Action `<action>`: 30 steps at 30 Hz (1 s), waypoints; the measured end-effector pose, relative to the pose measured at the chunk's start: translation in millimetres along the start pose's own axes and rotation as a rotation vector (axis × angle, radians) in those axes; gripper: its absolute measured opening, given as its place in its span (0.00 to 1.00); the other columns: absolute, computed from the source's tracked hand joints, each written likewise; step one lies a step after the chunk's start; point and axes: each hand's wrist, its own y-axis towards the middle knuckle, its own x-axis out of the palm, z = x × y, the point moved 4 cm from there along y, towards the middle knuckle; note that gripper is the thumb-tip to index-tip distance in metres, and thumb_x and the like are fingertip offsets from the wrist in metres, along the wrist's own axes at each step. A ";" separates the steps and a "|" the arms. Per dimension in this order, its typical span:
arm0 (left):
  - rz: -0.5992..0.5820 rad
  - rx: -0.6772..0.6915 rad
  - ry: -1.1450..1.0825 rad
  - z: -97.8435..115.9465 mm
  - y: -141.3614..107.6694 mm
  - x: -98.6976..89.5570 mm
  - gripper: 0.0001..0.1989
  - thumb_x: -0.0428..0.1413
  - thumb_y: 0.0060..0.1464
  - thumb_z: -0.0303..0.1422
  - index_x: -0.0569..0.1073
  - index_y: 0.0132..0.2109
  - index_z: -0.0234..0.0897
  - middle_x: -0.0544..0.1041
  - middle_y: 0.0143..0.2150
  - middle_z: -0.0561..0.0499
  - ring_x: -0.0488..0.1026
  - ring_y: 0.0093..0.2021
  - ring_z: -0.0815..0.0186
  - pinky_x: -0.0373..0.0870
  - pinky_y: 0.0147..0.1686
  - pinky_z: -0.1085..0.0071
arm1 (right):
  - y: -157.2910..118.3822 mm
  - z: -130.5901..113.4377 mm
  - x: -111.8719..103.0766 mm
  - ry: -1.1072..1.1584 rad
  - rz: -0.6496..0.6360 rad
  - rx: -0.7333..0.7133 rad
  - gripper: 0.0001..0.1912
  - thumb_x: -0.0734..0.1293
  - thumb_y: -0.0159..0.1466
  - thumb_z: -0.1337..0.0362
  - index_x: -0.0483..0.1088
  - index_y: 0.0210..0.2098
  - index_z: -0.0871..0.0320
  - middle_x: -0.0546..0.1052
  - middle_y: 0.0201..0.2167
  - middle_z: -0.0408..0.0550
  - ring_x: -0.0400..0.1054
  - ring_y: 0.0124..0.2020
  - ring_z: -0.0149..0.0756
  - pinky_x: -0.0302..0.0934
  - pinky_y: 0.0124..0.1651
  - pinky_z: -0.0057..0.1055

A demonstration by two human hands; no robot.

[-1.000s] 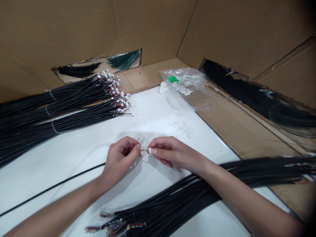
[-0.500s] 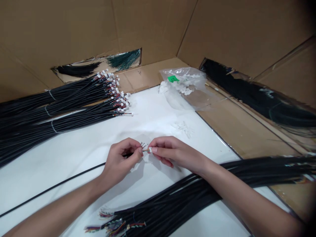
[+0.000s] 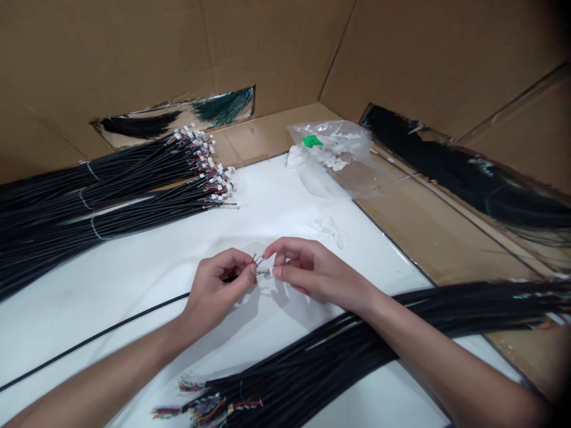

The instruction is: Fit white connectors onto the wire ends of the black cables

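My left hand (image 3: 225,276) pinches the end of a black cable (image 3: 129,323) between thumb and index finger. Thin loose wires (image 3: 257,260) fan out past its fingertips, and a few more wires (image 3: 263,272) run straight into a small white connector (image 3: 271,271). That connector sits at the thumb of my right hand (image 3: 307,270), whose other fingers curl behind it and are partly hidden. The right index finger is lifted off the connector, its tip beside the loose wires. From the left hand, the cable trails down to the left edge.
Tied black cable bundles (image 3: 134,172) with white connectors lie at the left. Another cable bundle (image 3: 330,356) passes under my right forearm. Loose white connectors (image 3: 332,230) and a clear plastic bag (image 3: 352,160) lie beyond my hands. Cardboard walls (image 3: 276,53) enclose the white work surface (image 3: 147,261).
My right index finger has risen from the connector towards the loose wires. The right thumb stays at the connector, and the left hand has hardly moved.
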 end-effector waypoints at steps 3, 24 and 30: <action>-0.002 0.007 0.012 0.0 -0.4 0.1 0.07 0.56 0.53 0.33 0.73 0.31 0.33 0.74 0.22 0.52 0.66 0.21 0.73 0.62 0.21 0.78 | -0.8 -3.5 -1.6 -0.005 0.052 -0.056 0.13 0.68 0.58 0.59 0.69 0.40 0.59 0.67 0.25 0.38 0.54 0.18 0.22 0.46 0.20 0.24; -0.016 0.060 0.068 0.9 -0.2 0.9 0.07 0.56 0.54 0.33 0.74 0.31 0.34 0.74 0.23 0.52 0.69 0.22 0.72 0.64 0.22 0.77 | -1.1 -5.8 -0.9 -0.062 0.116 -0.070 0.08 0.68 0.58 0.61 0.73 0.28 0.60 0.66 0.19 0.39 0.55 0.20 0.26 0.49 0.24 0.26; -0.015 0.066 0.075 0.3 -0.6 1.2 0.07 0.56 0.54 0.32 0.74 0.31 0.34 0.75 0.23 0.52 0.69 0.22 0.71 0.64 0.23 0.77 | 0.4 -4.7 -2.3 -0.086 0.137 -0.076 0.07 0.68 0.57 0.62 0.73 0.28 0.60 0.69 0.22 0.41 0.59 0.23 0.27 0.51 0.25 0.25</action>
